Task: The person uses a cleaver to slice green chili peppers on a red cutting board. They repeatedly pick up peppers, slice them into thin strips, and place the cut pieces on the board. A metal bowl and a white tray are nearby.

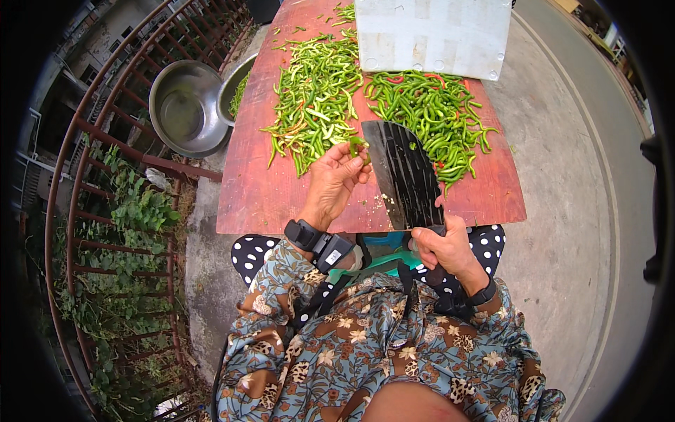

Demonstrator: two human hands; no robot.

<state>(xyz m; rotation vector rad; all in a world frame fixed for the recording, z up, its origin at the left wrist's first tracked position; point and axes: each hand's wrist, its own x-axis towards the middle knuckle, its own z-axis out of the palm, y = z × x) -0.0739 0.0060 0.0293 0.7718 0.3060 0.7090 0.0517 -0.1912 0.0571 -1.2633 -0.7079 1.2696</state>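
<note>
Between the thumb and fingers of my left hand is a green chili pepper, raised over the near part of the red wooden table. My right hand grips the handle of a dark-bladed cleaver. Its broad blade points away from me, just right of the pepper and apart from it. Ahead on the left spreads a pile of chili peppers, many showing pale split insides. A second pile of mostly whole green chilies, with a few red ones, lies behind and right of the blade.
A white foam box stands at the far right of the table. Left of the table are a metal basin and another basin holding green peppers. A rusty railing with vines runs along the left. Pale seeds dot the tabletop near the blade.
</note>
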